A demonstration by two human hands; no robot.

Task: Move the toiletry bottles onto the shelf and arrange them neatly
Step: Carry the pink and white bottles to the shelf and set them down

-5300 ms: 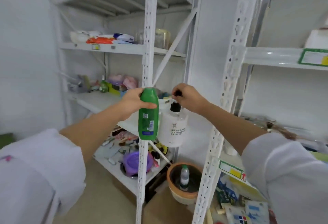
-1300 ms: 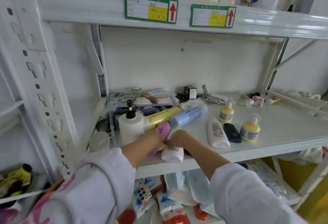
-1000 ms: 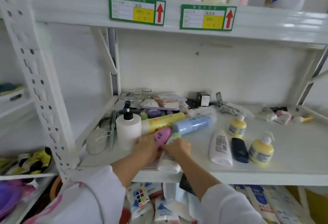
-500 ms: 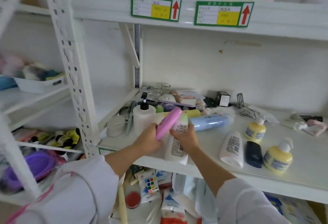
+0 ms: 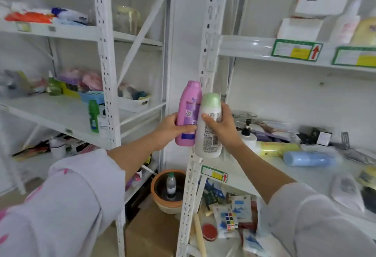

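My left hand point(image 5: 168, 129) grips a pink bottle point(image 5: 188, 106), held upright in the air. My right hand point(image 5: 221, 126) grips a white bottle with a pale green cap point(image 5: 208, 134), upright and touching the pink one. Both hang in front of the white upright post point(image 5: 205, 57) between two racks. On the left rack's middle shelf point(image 5: 50, 112) stand a green bottle point(image 5: 94, 115) and a white pump bottle point(image 5: 103, 125), partly hidden by a post. On the right shelf point(image 5: 254, 167) a white pump bottle point(image 5: 247, 134) stands, and a yellow bottle point(image 5: 277, 149) and a blue bottle point(image 5: 309, 158) lie flat.
A terracotta pot point(image 5: 168, 191) with a small bottle inside sits on the floor between the racks. Packets and a puzzle cube point(image 5: 231, 221) lie under the right shelf. The upper right shelf point(image 5: 254, 48) carries boxes and bottles. A basket point(image 5: 134, 102) sits at the left shelf's back.
I have lifted the pink and white bottles off the right shelf and swung left with them. The left rack has come into view.
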